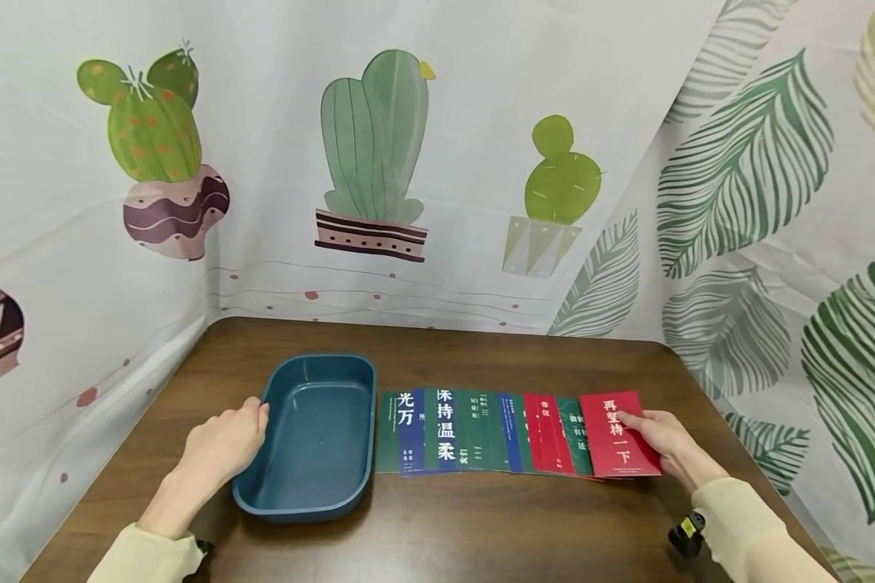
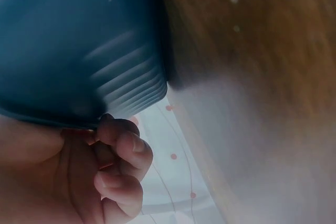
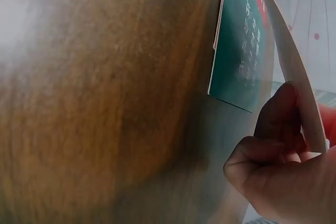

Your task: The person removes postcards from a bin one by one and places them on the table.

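A blue rectangular basin [image 1: 313, 429] stands on the left of the table. My left hand [image 1: 226, 437] grips its left rim; the left wrist view shows the curled fingers [image 2: 123, 153] against the ribbed outer wall. To the right of the basin lies an overlapping row of green, blue and red cards [image 1: 474, 437] with white writing. At the row's right end, my right hand [image 1: 667, 441] pinches a red card [image 1: 620, 453] by its right edge. The right wrist view shows this card [image 3: 296, 72] edge-on, raised off a green card [image 3: 239, 56] below it.
The brown wooden table [image 1: 467, 534] has rounded far corners. White cloth [image 1: 262, 162] printed with cacti and leaves hangs behind it and along both sides. Dark wrist devices [image 1: 689, 534] show at the sleeves.
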Demonstrator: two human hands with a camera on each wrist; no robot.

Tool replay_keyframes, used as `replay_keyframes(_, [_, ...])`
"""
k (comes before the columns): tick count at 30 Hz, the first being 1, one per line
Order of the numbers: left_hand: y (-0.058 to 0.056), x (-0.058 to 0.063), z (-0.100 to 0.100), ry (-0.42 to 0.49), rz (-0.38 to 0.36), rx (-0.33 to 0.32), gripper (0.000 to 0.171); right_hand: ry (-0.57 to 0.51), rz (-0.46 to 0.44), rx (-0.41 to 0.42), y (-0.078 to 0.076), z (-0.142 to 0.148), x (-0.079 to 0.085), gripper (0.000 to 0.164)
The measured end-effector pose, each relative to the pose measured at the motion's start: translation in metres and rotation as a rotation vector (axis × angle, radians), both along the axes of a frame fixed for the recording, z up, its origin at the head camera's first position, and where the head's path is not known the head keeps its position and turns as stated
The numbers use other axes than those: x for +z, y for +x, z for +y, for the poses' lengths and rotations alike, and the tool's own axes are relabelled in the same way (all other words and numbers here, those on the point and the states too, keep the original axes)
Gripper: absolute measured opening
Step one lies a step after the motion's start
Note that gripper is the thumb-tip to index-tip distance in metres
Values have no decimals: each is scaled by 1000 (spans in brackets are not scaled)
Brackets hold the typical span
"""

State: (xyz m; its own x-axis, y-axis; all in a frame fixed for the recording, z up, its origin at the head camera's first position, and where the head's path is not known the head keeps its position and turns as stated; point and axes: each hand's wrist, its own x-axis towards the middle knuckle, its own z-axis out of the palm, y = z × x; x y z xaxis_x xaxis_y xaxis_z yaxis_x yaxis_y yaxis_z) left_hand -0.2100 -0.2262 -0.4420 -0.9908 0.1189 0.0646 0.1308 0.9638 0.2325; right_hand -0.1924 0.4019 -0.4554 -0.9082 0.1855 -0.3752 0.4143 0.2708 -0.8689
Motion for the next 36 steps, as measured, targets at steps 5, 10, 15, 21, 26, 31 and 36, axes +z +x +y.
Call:
replay_keyframes(5, [0,-1,0,0,-8,4,31,30,-11,14,-5,-3,-4,55])
replay_keyframes(10, [0,0,0,-7,-28,7,32,49,-17,3,-9,-6,-6,54])
replay_keyframes(15, [0,1,-1,-3,-23,5,32,111,-19,-18,-11,-11,-5,40])
replay_keyframes(21, [0,1,-1,1,-18,6,32,209,20,5,-14,-12,-7,24])
replay_keyframes(26, [1,1,-1,2,-18,4,33,458,38,51,-18,-10,-11,26])
replay_keyframes(31, [0,2,0,-2,-27,4,32,659,13,100,-20,-9,-11,32])
replay_keyframes(36, [0,2,0,-1,-23,3,32,732,-4,162,-21,-8,-7,39])
